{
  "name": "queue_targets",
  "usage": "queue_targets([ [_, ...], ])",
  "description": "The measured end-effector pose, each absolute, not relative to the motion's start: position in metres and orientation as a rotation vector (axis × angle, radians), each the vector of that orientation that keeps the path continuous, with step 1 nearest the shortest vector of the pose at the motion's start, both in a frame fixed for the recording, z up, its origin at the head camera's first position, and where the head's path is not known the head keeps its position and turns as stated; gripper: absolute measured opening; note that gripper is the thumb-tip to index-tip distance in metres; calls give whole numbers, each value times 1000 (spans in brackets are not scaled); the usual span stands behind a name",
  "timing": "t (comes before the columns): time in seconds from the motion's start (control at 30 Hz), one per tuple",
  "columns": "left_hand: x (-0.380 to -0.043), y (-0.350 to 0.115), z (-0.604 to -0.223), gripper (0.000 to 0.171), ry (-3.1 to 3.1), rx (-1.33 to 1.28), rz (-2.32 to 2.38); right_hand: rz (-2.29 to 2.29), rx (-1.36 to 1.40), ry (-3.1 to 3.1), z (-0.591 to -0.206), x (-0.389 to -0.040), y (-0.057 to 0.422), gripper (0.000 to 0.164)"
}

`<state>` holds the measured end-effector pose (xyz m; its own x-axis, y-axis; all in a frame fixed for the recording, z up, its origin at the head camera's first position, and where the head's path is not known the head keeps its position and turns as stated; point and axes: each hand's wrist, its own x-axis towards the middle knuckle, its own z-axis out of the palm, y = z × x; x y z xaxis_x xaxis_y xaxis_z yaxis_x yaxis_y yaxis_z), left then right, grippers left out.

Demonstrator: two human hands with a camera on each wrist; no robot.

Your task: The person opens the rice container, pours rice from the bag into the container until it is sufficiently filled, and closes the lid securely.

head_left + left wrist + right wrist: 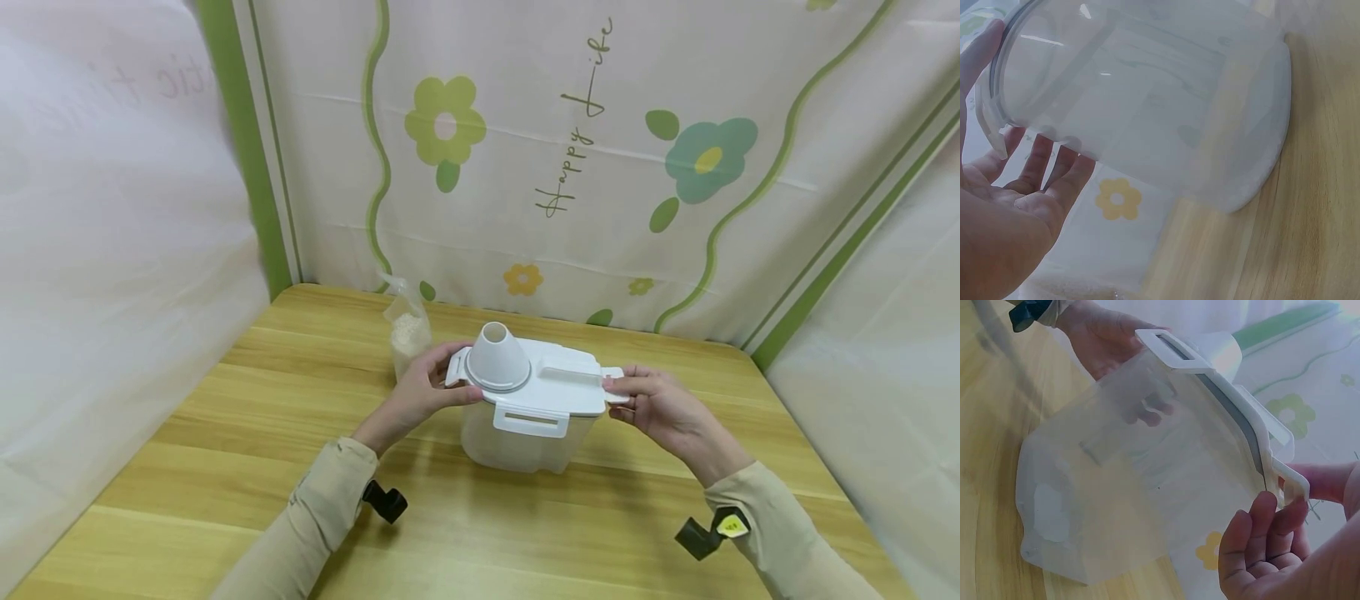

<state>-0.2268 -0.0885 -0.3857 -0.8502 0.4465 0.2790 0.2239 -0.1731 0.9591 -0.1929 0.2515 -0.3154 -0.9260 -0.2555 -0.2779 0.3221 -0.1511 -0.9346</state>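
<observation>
A translucent storage container (517, 446) stands on the table, its white lid (570, 392) on top with a cone-shaped cap (497, 358) at the left end. My left hand (423, 387) grips the container's left end, thumb at the front rim and fingers behind; the left wrist view shows those fingers against the clear wall (1135, 94). At the other end, my right hand (663, 412) pinches the raised side latch (1291, 481) between thumb and fingers. The front latch (531, 420) also sticks outward from the lid. Inside, the container looks empty.
Behind my left hand stands a clear plastic bag (410, 333) of pale grains, its top gathered. The wooden table (187, 467) meets a flower-printed curtain (517, 167) at the back, and white cloth hangs on both sides.
</observation>
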Motion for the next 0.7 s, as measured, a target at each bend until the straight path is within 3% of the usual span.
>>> queue_targets([
  [0.6, -225, -89, -384, 69, 1945, 773, 2139, -1898, -17, 1990, -311, -192, 262, 7],
  [0.7, -226, -90, -385, 71, 1952, 770, 2133, -1828, -34, 2117, -309, -191, 266, 14],
])
